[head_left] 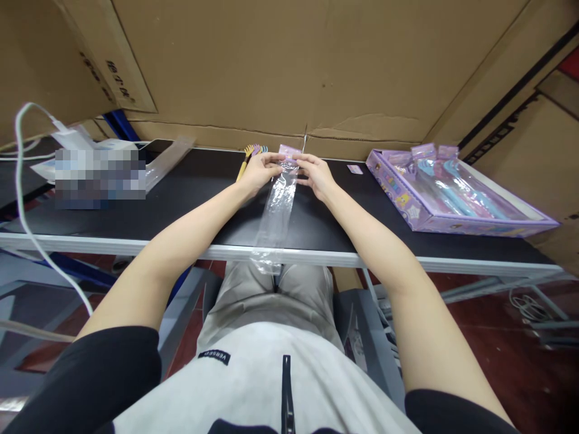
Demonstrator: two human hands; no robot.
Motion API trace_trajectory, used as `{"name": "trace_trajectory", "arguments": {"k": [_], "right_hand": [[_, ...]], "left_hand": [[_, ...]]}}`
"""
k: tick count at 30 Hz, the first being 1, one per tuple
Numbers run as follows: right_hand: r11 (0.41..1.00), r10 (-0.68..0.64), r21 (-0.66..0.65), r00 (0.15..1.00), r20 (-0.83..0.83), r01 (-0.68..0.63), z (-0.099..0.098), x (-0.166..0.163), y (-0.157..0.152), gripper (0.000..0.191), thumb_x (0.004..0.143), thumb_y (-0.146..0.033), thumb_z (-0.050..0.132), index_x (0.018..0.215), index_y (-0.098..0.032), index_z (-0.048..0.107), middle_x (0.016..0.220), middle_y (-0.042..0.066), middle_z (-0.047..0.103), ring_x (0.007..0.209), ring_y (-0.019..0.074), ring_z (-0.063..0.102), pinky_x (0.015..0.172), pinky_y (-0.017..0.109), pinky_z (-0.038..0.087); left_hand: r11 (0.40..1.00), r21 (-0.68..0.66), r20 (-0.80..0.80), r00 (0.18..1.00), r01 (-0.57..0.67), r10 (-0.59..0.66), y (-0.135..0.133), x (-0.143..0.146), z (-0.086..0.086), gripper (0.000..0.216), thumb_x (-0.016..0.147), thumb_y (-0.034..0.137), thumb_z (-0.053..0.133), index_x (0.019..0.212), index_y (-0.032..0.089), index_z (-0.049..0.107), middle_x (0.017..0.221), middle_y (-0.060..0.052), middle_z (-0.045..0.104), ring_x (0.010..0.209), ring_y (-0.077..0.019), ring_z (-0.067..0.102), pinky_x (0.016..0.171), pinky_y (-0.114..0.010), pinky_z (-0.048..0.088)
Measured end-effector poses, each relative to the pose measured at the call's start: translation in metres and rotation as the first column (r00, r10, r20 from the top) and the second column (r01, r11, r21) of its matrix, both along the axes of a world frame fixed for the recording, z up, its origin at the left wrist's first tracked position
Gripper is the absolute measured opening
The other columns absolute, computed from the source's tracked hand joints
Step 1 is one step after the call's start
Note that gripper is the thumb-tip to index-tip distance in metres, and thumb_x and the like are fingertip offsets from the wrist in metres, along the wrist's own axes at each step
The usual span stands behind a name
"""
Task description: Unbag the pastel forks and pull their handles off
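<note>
A long clear plastic sleeve (277, 211) with a purple header card lies lengthwise on the black table (181, 205), its near end hanging over the front edge. My left hand (260, 170) and my right hand (316, 173) both pinch the sleeve's far end at the purple header. Just beyond my left hand lies a small bunch of coloured fork-like utensils (251, 154) with a yellow handle.
A purple display box (452, 196) holding several packed blue and pink items sits at the right. At the left are a pile of clear bags (169, 158), a white charger with cable (67, 134) and a blurred patch. Cardboard sheets (294, 66) wall off the back.
</note>
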State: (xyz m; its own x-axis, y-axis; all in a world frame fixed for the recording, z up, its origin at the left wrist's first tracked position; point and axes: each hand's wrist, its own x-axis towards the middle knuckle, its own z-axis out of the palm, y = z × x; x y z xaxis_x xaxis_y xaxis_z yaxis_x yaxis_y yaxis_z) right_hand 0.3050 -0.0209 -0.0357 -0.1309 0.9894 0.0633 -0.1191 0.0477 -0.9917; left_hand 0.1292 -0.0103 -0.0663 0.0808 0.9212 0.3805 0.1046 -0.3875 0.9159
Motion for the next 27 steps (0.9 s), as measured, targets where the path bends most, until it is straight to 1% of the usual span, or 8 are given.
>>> {"name": "trace_trajectory", "arguments": {"k": [4, 7, 9, 12, 14, 20, 24, 27], "right_hand": [[0.999, -0.033, 0.012, 0.999, -0.027, 0.033, -0.001, 0.001, 0.004, 0.017, 0.09, -0.017, 0.063, 0.106, -0.023, 0.066, 0.093, -0.002, 0.07, 0.072, 0.0083, 0.064, 0.085, 0.038, 0.064], [0.998, -0.066, 0.012, 0.997, -0.038, 0.066, 0.0, 0.004, 0.007, 0.019, 0.09, -0.019, 0.064, 0.108, -0.024, 0.065, 0.095, -0.003, 0.07, 0.075, 0.009, 0.065, 0.085, 0.041, 0.064], [0.997, -0.072, 0.025, 0.997, -0.037, 0.073, 0.0, 0.005, 0.008, 0.016, 0.09, -0.021, 0.066, 0.105, -0.024, 0.065, 0.094, -0.003, 0.07, 0.076, 0.009, 0.066, 0.085, 0.041, 0.064], [0.996, -0.071, 0.061, 0.997, -0.022, 0.073, 0.002, 0.006, 0.007, 0.008, 0.091, -0.023, 0.069, 0.096, -0.022, 0.063, 0.089, -0.003, 0.067, 0.077, 0.0087, 0.065, 0.085, 0.039, 0.064], [0.992, -0.087, 0.087, 0.996, -0.002, 0.087, 0.002, 0.006, 0.006, 0.01, 0.09, -0.024, 0.071, 0.09, -0.021, 0.061, 0.084, -0.004, 0.064, 0.078, 0.009, 0.065, 0.083, 0.036, 0.063], [0.975, -0.151, 0.175, 0.986, 0.067, 0.138, 0.001, 0.004, 0.005, 0.015, 0.088, -0.015, 0.069, 0.078, -0.019, 0.06, 0.077, -0.003, 0.059, 0.078, 0.0094, 0.061, 0.079, 0.026, 0.061], [0.97, -0.161, 0.197, 0.984, 0.076, 0.144, -0.001, 0.003, 0.008, 0.015, 0.086, -0.013, 0.07, 0.076, -0.019, 0.06, 0.075, -0.003, 0.058, 0.08, 0.0105, 0.059, 0.081, 0.027, 0.06], [0.959, -0.184, 0.24, 0.977, 0.108, 0.154, -0.003, 0.004, 0.011, 0.015, 0.086, -0.015, 0.069, 0.075, -0.019, 0.06, 0.077, -0.002, 0.059, 0.083, 0.0114, 0.06, 0.085, 0.029, 0.059]], "left_hand": [[1.0, 0.019, -0.026, 0.999, 0.02, -0.02, -0.005, 0.002, 0.004, 0.041, 0.072, 0.009, 0.071, 0.112, 0.012, 0.072, 0.098, -0.008, 0.077, 0.094, -0.0224, 0.074, 0.101, -0.044, 0.057], [0.999, 0.03, -0.042, 0.999, 0.032, -0.031, -0.009, 0.003, 0.007, 0.04, 0.072, 0.01, 0.071, 0.112, 0.012, 0.072, 0.098, -0.008, 0.077, 0.094, -0.0231, 0.074, 0.1, -0.045, 0.058], [0.999, 0.029, -0.056, 0.998, 0.019, -0.017, -0.01, 0.003, 0.009, 0.039, 0.072, 0.01, 0.07, 0.112, 0.012, 0.073, 0.094, -0.008, 0.077, 0.093, -0.024, 0.074, 0.099, -0.046, 0.058], [0.999, 0.018, -0.091, 0.995, -0.026, 0.028, -0.009, 0.002, 0.009, 0.038, 0.072, 0.008, 0.068, 0.11, 0.011, 0.075, 0.083, -0.006, 0.075, 0.09, -0.0258, 0.074, 0.097, -0.048, 0.058], [0.998, 0.009, -0.122, 0.99, -0.066, 0.067, -0.008, 0.002, 0.009, 0.036, 0.072, 0.007, 0.067, 0.107, 0.012, 0.077, 0.077, -0.005, 0.073, 0.087, -0.0265, 0.073, 0.095, -0.049, 0.058], [0.987, 0.004, -0.205, 0.966, -0.158, 0.155, -0.008, 0.003, 0.009, 0.036, 0.075, 0.01, 0.062, 0.107, 0.012, 0.077, 0.078, -0.005, 0.073, 0.081, -0.0241, 0.072, 0.091, -0.047, 0.06], [0.985, 0.019, -0.224, 0.96, -0.17, 0.17, -0.006, 0.003, 0.009, 0.036, 0.075, 0.009, 0.061, 0.106, 0.013, 0.077, 0.076, -0.004, 0.072, 0.083, -0.0239, 0.071, 0.092, -0.046, 0.059], [0.986, 0.031, -0.234, 0.958, -0.163, 0.165, -0.005, 0.003, 0.009, 0.036, 0.074, 0.007, 0.061, 0.105, 0.014, 0.078, 0.075, -0.003, 0.071, 0.086, -0.0245, 0.071, 0.094, -0.046, 0.057]]}}
